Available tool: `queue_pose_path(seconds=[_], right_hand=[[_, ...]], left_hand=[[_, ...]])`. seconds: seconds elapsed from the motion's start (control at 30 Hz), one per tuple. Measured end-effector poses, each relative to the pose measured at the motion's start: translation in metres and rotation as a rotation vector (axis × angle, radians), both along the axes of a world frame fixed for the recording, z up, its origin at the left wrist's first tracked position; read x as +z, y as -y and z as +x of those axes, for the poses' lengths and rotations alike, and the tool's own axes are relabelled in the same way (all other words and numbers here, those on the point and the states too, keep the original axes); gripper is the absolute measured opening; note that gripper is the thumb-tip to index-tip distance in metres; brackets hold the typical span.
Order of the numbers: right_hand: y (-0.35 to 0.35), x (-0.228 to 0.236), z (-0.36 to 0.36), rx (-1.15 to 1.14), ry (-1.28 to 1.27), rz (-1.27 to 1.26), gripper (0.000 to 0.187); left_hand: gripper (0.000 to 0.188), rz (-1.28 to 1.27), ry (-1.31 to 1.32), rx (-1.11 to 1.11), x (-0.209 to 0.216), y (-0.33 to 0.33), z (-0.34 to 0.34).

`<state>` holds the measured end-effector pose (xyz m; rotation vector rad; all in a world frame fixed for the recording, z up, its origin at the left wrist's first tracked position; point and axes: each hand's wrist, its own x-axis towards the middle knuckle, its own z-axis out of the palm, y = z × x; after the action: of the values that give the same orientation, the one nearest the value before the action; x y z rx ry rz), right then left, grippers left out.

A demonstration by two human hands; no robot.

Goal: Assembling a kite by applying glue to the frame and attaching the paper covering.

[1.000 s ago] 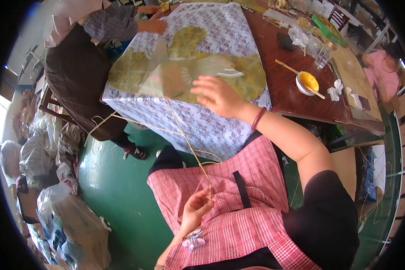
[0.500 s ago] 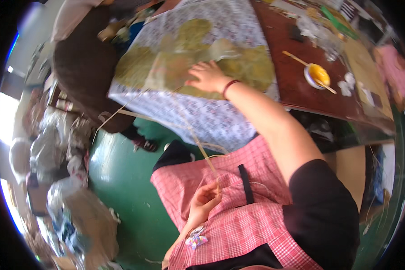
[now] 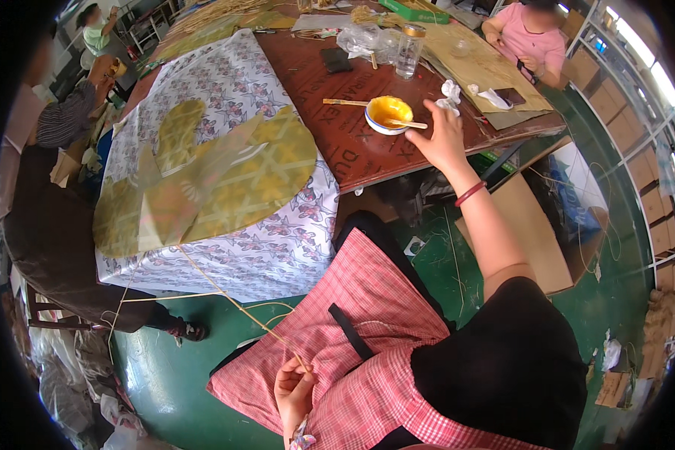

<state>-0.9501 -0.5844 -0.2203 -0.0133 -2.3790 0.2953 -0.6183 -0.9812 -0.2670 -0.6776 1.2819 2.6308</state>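
My left hand (image 3: 294, 386), low in front of my checked apron, pinches one end of a thin bamboo strip (image 3: 244, 309). The strip slants up and left to the edge of the patterned cloth (image 3: 277, 259), joining other thin strips there. On the cloth lie yellow-green translucent sheets (image 3: 270, 176), with a paler sheer piece (image 3: 160, 214) partly over them. My right hand (image 3: 444, 141) hovers, fingers apart and holding nothing, just right of a bowl of yellow paste (image 3: 383, 111). A flat wooden stick (image 3: 411, 124) rests in the bowl, its end close to my thumb.
Another stick (image 3: 345, 101) lies left of the bowl on the red-brown table (image 3: 330, 150). Behind stand a lidded glass jar (image 3: 409, 52) and crumpled clear plastic (image 3: 364, 41). One person (image 3: 532, 45) sits far right; another in a brown apron (image 3: 52, 225) stands left.
My right hand has moved from over the yellow-green sheets across to the paste bowl. The view has swung right and up. My left hand still holds the strip.
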Motion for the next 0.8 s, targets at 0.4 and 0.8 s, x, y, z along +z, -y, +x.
queue_pose_path(seconds=[0.4, 0.8], right_hand=[[0.012, 0.023, -0.06, 0.328, -0.032, -0.356, 0.013], [0.009, 0.016, -0.05, 0.383, 0.357, -0.48, 0.015]], left_hand=[[0.033, -0.015, 0.011, 0.046, 0.005, -0.005, 0.003], [0.034, -0.041, 0.027, 0.031, 0.007, -0.005, 0.001]])
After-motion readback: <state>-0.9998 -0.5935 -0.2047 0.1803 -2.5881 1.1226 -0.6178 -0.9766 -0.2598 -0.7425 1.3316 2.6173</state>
